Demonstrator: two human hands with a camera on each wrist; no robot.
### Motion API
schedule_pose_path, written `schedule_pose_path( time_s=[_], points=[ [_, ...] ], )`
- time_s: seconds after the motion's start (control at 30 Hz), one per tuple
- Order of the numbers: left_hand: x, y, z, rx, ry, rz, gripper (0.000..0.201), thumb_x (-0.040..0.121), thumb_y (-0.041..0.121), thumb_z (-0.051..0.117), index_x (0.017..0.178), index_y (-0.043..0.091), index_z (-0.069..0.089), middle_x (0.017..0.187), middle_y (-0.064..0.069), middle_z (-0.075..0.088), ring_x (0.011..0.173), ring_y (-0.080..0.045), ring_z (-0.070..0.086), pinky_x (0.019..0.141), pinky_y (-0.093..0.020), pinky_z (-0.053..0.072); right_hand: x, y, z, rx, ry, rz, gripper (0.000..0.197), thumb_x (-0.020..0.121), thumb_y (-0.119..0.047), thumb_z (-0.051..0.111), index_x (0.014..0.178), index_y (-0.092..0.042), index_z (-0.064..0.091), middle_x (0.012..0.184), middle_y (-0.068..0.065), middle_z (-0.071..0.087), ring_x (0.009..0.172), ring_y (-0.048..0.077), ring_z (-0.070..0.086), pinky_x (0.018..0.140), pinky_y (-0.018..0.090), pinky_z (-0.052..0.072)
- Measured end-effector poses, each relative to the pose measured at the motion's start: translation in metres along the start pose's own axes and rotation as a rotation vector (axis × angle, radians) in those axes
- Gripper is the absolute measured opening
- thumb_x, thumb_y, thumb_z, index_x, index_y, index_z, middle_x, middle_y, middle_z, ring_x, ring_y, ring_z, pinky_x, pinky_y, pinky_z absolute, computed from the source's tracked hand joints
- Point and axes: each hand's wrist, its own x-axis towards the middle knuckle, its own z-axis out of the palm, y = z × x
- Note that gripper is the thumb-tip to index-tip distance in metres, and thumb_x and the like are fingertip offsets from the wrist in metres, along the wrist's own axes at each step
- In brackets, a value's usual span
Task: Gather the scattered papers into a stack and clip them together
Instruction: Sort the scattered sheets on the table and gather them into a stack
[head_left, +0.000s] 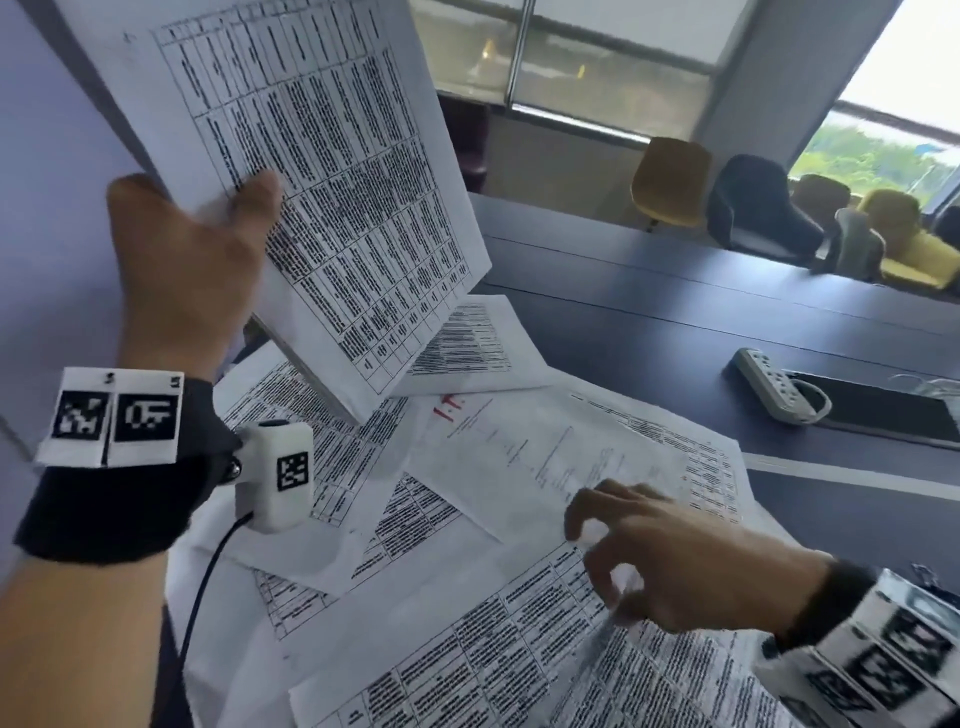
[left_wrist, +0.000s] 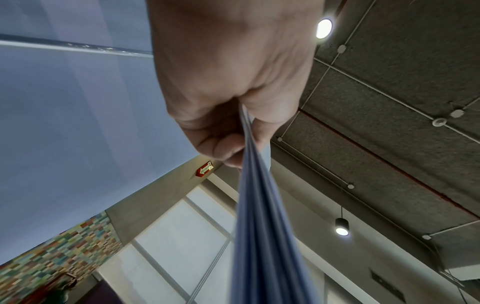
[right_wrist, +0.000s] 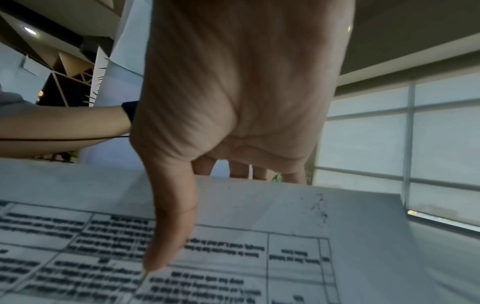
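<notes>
Nearest, clamps the gathered sheaf (head_left: 332, 171) in the left hand (head_left: 187, 270), thumb in front, fingers curled behind. Presses the thumb tip of the right hand (head_left: 691, 566) onto a loose sheet (head_left: 493, 639), fingers curled past its far edge; cannot tell whether pinched. Lies under those fingers, long axis running left of the thumb, nearer the right hand.

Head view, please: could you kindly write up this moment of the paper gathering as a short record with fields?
left hand: grips the held stack, raised above the table
held stack: several printed sheets, tilted
right hand: thumb on the printed sheet, fingers curled round its edge
printed sheet: edge lifting
loose papers: overlapping, scattered
table: dark blue
power strip: far right side
clip: none plainly visible
</notes>
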Motion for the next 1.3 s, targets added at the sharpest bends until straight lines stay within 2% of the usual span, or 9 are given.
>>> schedule_pose_path(
  time_s=[0.17, 0.27, 0.33, 0.5, 0.73, 0.87, 0.97, 1.1, 1.3],
  points=[
    [-0.006, 0.019, 0.003, -0.021, 0.003, 0.032, 0.026, 0.090, 0.029, 0.061, 0.064, 0.029, 0.061, 0.051, 0.040, 0.053, 0.051, 0.024, 0.047, 0.054, 0.002, 0.036, 0.032, -0.019, -0.001, 0.019, 0.000, -0.069, 0.012, 0.077, -0.039, 0.073, 0.086, -0.033, 0.067, 0.141, -0.016, 0.029, 0.125, 0.002, 0.027, 0.105, 0.024, 0.026],
    [-0.011, 0.032, 0.002, -0.038, -0.062, 0.064, 0.060, 0.089, 0.023, 0.064, 0.067, 0.077, 0.049, 0.058, 0.053, 0.048, 0.057, 0.025, 0.050, 0.061, 0.000, 0.038, 0.041, -0.024, 0.002, 0.016, -0.035, -0.112, 0.017, 0.078, -0.032, 0.074, 0.094, -0.031, 0.070, 0.136, -0.012, 0.035, 0.120, 0.004, 0.032, 0.103, 0.023, 0.028],
    [-0.010, 0.033, 0.001, -0.062, -0.063, 0.071, 0.066, 0.089, 0.023, 0.064, 0.066, 0.082, 0.042, 0.056, 0.052, 0.049, 0.054, 0.024, 0.050, 0.060, 0.000, 0.037, 0.039, -0.022, 0.002, 0.011, -0.051, -0.095, 0.018, 0.079, -0.033, 0.073, 0.096, -0.031, 0.069, 0.131, -0.012, 0.038, 0.115, 0.004, 0.037, 0.100, 0.020, 0.027],
    [-0.001, 0.013, 0.000, -0.134, 0.021, 0.023, 0.038, 0.088, 0.027, 0.065, 0.053, 0.029, 0.051, 0.045, 0.034, 0.051, 0.044, 0.015, 0.045, 0.051, -0.004, 0.033, 0.035, -0.016, 0.004, 0.023, -0.040, -0.074, 0.018, 0.077, -0.037, 0.073, 0.093, -0.032, 0.066, 0.117, -0.018, 0.046, 0.100, -0.002, 0.043, 0.098, 0.020, 0.025],
    [-0.002, 0.011, -0.003, -0.146, 0.036, 0.012, 0.039, 0.089, 0.023, 0.066, 0.052, 0.025, 0.053, 0.050, 0.023, 0.056, 0.047, 0.015, 0.048, 0.053, -0.007, 0.036, 0.040, -0.012, -0.008, 0.101, -0.055, 0.050, 0.025, 0.075, -0.026, 0.077, 0.082, -0.029, 0.053, 0.085, -0.012, 0.060, 0.081, 0.003, 0.052, 0.080, 0.012, 0.035],
    [-0.014, 0.039, -0.008, -0.045, -0.008, 0.016, 0.082, 0.093, 0.018, 0.060, 0.046, 0.080, 0.036, 0.045, 0.056, 0.034, 0.050, 0.029, 0.043, 0.054, 0.002, 0.036, 0.049, 0.004, -0.035, 0.180, 0.032, 0.151, 0.043, 0.071, -0.011, 0.075, 0.091, -0.037, 0.048, 0.075, -0.014, 0.057, 0.063, -0.003, 0.049, 0.055, 0.013, 0.039],
    [-0.008, 0.033, -0.016, 0.076, 0.037, 0.028, 0.050, 0.095, 0.027, 0.058, 0.045, 0.031, 0.055, 0.041, 0.054, 0.032, 0.044, 0.030, 0.040, 0.047, 0.003, 0.032, 0.065, 0.023, -0.059, 0.114, 0.014, 0.211, 0.038, 0.073, -0.016, 0.077, 0.104, -0.030, 0.059, 0.080, -0.008, 0.063, 0.065, 0.002, 0.051, 0.056, 0.011, 0.039],
    [-0.001, 0.021, -0.025, 0.078, 0.091, 0.021, 0.039, 0.094, 0.032, 0.058, 0.055, 0.030, 0.060, 0.041, 0.051, 0.038, 0.041, 0.028, 0.042, 0.044, 0.003, 0.032, 0.104, 0.068, -0.086, 0.062, 0.038, 0.328, 0.029, 0.079, -0.033, 0.075, 0.061, -0.022, 0.056, 0.060, -0.001, 0.053, 0.054, 0.008, 0.040, 0.054, 0.027, 0.035],
    [0.006, 0.007, -0.027, 0.127, 0.050, 0.138, 0.041, 0.093, 0.022, 0.061, 0.097, -0.018, 0.059, 0.045, 0.051, 0.042, 0.045, 0.026, 0.044, 0.046, 0.003, 0.033, 0.171, 0.106, -0.076, 0.065, 0.052, 0.519, 0.038, 0.085, -0.047, 0.065, 0.072, -0.011, 0.063, 0.080, 0.007, 0.060, 0.078, 0.019, 0.050, 0.063, 0.026, 0.040]
  ],
)
